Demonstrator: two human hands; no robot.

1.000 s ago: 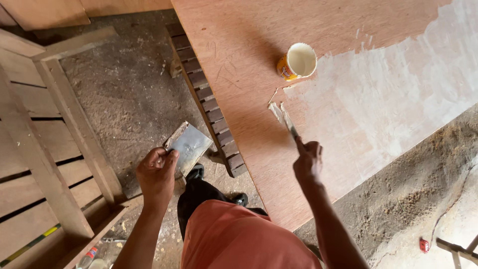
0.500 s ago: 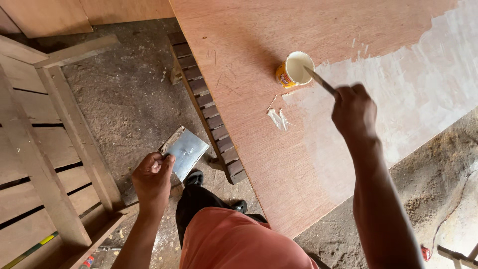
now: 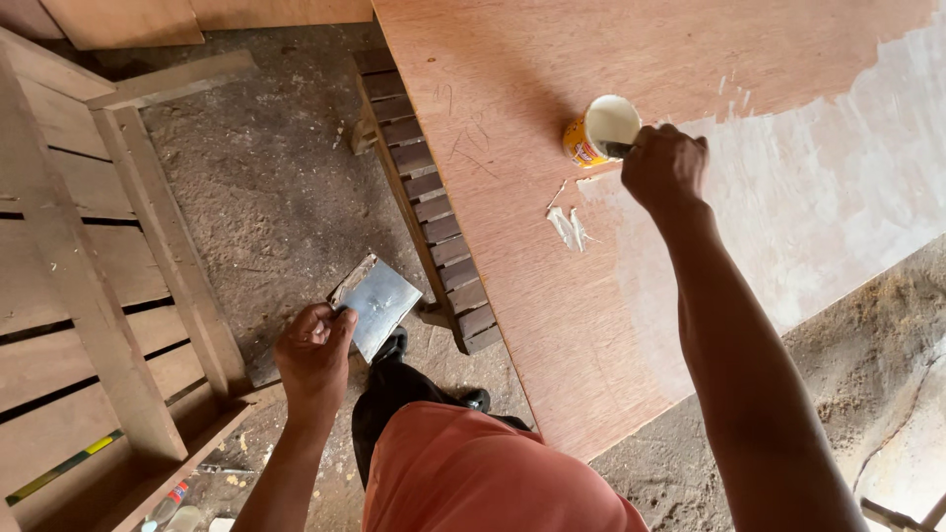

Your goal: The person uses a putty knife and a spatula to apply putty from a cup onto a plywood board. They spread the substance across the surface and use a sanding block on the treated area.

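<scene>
**Reddish plywood, half coated: loading the tool at the can**

Reddish-brown plywood sheet point(image 3: 552, 296) fills the upper right of the head view, lying flat with its right part already covered in a whitish, streaky coat point(image 3: 828, 197); the left part is bare wood. Beside it, over the dusty grey floor point(image 3: 276, 207), sits a dark slatted wooden frame point(image 3: 434, 217) along the sheet's left edge, and a pale wooden slatted structure point(image 3: 89, 296) stands further left.

On the sheet, just at the border of bare and coated wood, stands a small yellow can of white paste point(image 3: 601, 133). The right hand point(image 3: 665, 167) is closed in a fist around a thin tool whose tip reaches into the can's mouth; most of the tool is hidden by the hand. A few white dabs point(image 3: 567, 227) lie on the bare wood near the can.

The left hand point(image 3: 313, 357) hangs low over the floor, fingers curled and pinching the edge of a flat grey metal scraper plate point(image 3: 377, 303).

Judging from this, a good load means a modest scoop, wiped on the rim to avoid drips, with the can kept upright. The dabs look ready for spreading thin with the plate.
</scene>
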